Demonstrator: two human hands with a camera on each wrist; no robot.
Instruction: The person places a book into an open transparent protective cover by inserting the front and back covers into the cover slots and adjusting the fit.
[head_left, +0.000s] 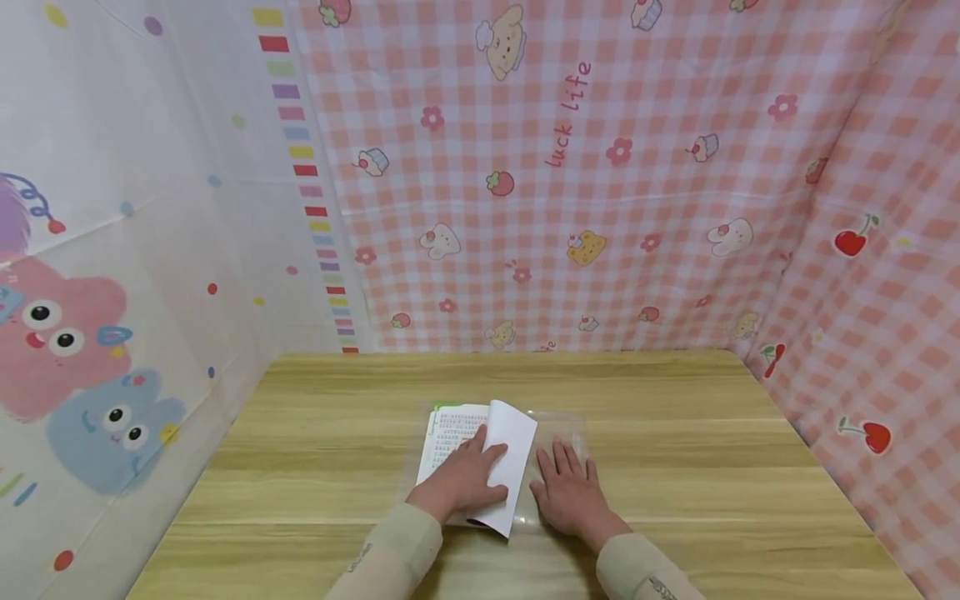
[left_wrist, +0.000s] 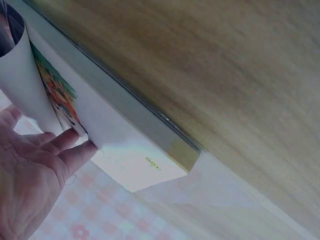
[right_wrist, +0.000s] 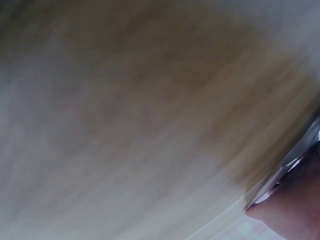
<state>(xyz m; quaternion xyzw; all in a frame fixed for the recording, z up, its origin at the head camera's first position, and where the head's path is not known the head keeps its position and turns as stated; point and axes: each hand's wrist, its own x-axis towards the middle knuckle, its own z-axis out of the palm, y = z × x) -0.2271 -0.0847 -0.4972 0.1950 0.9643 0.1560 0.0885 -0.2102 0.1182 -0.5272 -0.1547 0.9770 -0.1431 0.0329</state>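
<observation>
A thick book (head_left: 450, 425) lies open on the wooden table, its left page printed with rows of small text and pictures. A white sheet (head_left: 516, 437) stands partly raised and curls over toward the right. My left hand (head_left: 467, 477) rests across the page and this sheet with fingers spread. In the left wrist view, its fingertips (left_wrist: 86, 149) touch the book beside a colourful picture. Clear plastic (head_left: 561, 423) extends past the book's right side. On it my right hand (head_left: 570, 493) lies flat, fingers extended. The right wrist view is blurred and shows only part of that hand (right_wrist: 295, 210).
The wood-grain table (head_left: 315, 467) reaches back to a pink checked cloth (head_left: 555, 208) hung behind it. A white cartoon-print cloth (head_left: 187, 333) hangs on the left, and more checked cloth (head_left: 862, 333) on the right.
</observation>
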